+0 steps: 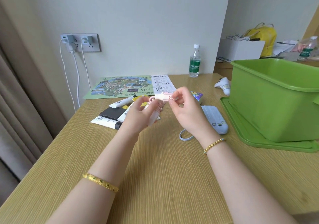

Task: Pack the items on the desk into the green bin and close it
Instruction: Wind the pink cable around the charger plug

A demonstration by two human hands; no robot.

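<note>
Both hands were raised over the middle of the surface (pixel 155 163), working one small pink item (pixel 163 96) between them. The right hand (pixel 185 109) pinched its pale end between thumb and fingertips; the left hand (pixel 138 115) had its fingers curled loosely round the pink part that hung below. What the item was could not be told for sure.

The likeliest slip was the item dropping: the pinch was light and the lower part dangled, so a tug from either hand could have pulled it free onto the tubes (pixel 110 121) and the dark card (pixel 110 114) lying just beneath. A trailing loop could also have snagged on a finger on the way over.

The bin (pixel 269 106) stood open at the right edge of the surface, on its lid (pixel 245 130). Its rim sat higher than the hands, so the item would have had to be lifted over it, not slid in. The power bank (pixel 215 120) lay between the right hand and the bin, its strap (pixel 185 136) near the right wrist; a low sweep might have knocked it.

Open room lay along the near edge. The far edge carried a map (pixel 119 86) and a bottle (pixel 194 63); a white controller (pixel 223 85) sat just behind the bin.
</note>
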